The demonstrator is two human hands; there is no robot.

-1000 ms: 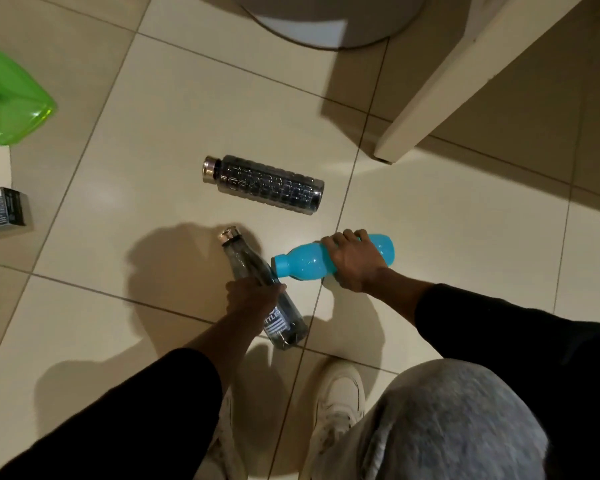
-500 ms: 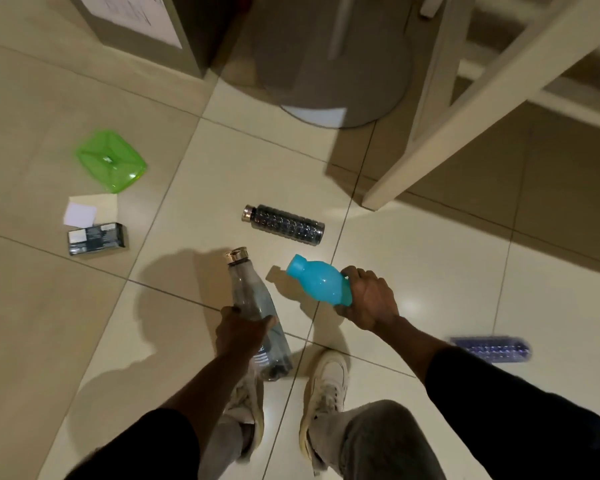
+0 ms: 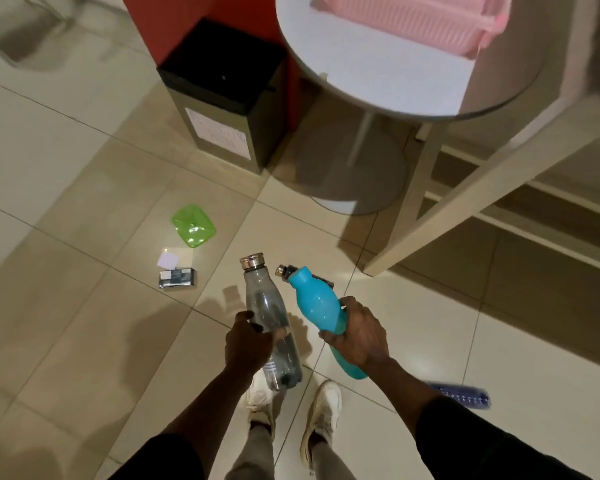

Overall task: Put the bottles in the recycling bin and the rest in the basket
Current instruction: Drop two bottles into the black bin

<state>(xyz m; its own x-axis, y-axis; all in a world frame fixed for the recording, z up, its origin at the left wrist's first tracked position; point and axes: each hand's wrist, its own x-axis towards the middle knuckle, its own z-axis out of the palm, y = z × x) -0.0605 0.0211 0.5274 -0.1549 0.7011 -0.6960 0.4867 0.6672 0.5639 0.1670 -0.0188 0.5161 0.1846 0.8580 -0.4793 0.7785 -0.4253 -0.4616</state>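
Note:
My left hand [image 3: 246, 344] grips a clear grey bottle [image 3: 269, 317] with a metal cap, held off the floor. My right hand [image 3: 357, 334] holds a blue bottle [image 3: 314, 299], neck pointing up and left. Behind the blue bottle, a dark textured bottle [image 3: 284, 271] lies on the floor, mostly hidden. The bin [image 3: 222, 95] with a black open top stands ahead by a red wall. A pink basket [image 3: 413, 22] sits on the round white table [image 3: 378, 77]. On the floor lie a green lid [image 3: 193, 226], a white paper [image 3: 168, 260] and a small dark box [image 3: 177, 278].
A purple ribbed object [image 3: 465, 398] lies on the tiles at my right. A pale wooden frame [image 3: 465, 188] slants across the right side. The table's round base [image 3: 343, 174] stands beside the bin. My white shoes [image 3: 321, 417] are below.
Both hands lifted their bottles off the floor as I rose. The view tilted up and back, bringing the bin, table and pink basket into sight.

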